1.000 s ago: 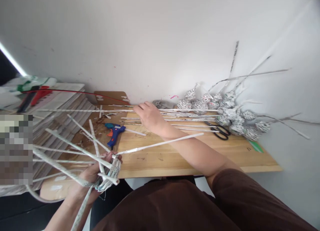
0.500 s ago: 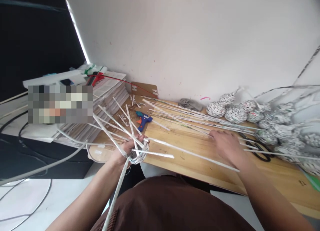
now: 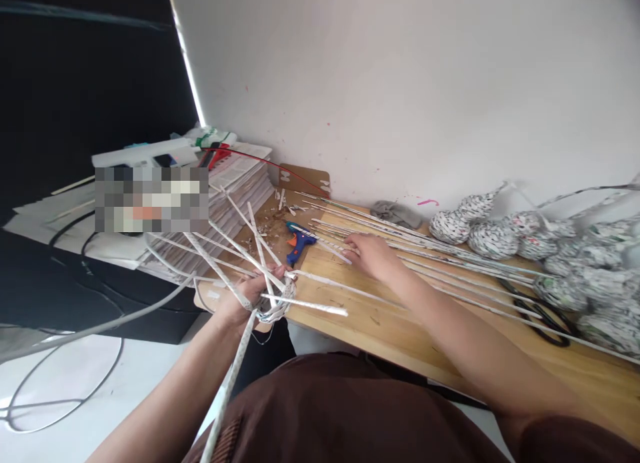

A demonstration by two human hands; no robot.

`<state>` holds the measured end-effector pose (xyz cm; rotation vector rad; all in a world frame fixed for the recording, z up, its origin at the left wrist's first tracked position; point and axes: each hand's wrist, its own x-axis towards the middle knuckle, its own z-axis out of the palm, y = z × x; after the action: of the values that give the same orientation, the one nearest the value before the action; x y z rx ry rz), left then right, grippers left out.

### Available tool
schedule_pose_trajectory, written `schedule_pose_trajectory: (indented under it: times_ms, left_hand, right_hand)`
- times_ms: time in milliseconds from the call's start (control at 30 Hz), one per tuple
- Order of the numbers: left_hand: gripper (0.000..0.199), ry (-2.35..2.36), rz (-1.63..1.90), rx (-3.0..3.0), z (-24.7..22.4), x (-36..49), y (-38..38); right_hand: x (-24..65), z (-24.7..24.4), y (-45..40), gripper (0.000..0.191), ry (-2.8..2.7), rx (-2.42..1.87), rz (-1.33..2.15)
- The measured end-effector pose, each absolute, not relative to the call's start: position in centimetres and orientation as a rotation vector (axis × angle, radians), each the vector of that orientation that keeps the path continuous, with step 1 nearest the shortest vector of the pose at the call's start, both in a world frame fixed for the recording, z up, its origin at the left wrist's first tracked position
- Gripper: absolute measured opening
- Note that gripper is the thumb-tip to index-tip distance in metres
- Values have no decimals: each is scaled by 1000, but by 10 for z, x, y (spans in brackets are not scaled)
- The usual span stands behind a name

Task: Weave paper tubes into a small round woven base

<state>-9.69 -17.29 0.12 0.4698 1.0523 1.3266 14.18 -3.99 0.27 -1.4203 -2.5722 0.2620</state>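
My left hand [image 3: 256, 291] is closed around a small woven paper piece [image 3: 281, 309], a ring-like base with several white rolled-paper tubes sticking out in all directions. One of its tubes [image 3: 230, 389] hangs down toward my lap, and another points right over the table. Over the table, my right hand [image 3: 371, 255] is closed with its fingertips on a thin rolled-paper tube [image 3: 333, 244], just right of the blue glue gun [image 3: 300, 244]. More loose paper tubes [image 3: 450, 249] lie lengthwise behind and beneath my right forearm.
Woven paper gourd shapes [image 3: 493, 239] are piled against the wall at right. Black-handled scissors [image 3: 547, 323] lie among the tubes. A grey cloth [image 3: 395, 214] sits by the wall. At left are a tall paper stack [image 3: 250, 183], cables and paper scraps [image 3: 283, 203].
My right hand has moved left along the table from the tubes near the scissors to beside the glue gun. The left hand keeps holding the woven piece. The view has shifted slightly left.
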Motion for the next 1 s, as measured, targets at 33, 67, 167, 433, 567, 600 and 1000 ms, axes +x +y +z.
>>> schedule_pose_trajectory:
  times_ms: [33,67,167,433,567,600,1000]
  left_hand:
    - [17,1053,1322,480,0,-98,-173]
    - [18,1057,1319,482,0,-99,-174]
    - [18,1047,1343,456,-3,-101,-173]
    - [32,937,1429,485,8,-103,-167]
    - [34,933,1468,513,11,-104,-167]
    - [32,940,1480,517,11,-104,-167]
    - [26,831,1490,676,21,-89,-187]
  right_hand:
    - [131,1,-33,20,-2568,-1424,333]
    - [123,0,-28,17,-2573,-1410,356]
    - [106,5,-24,16,-2550,-1396,359]
    - [108,43,-75,10,-2516,-1181,792]
    - [118,48,-88,9,-2536,-1209,897]
    - [120,48,-90,9,-2517,-1219,917]
    - [102,63,-89,26,-2453,-886,1223]
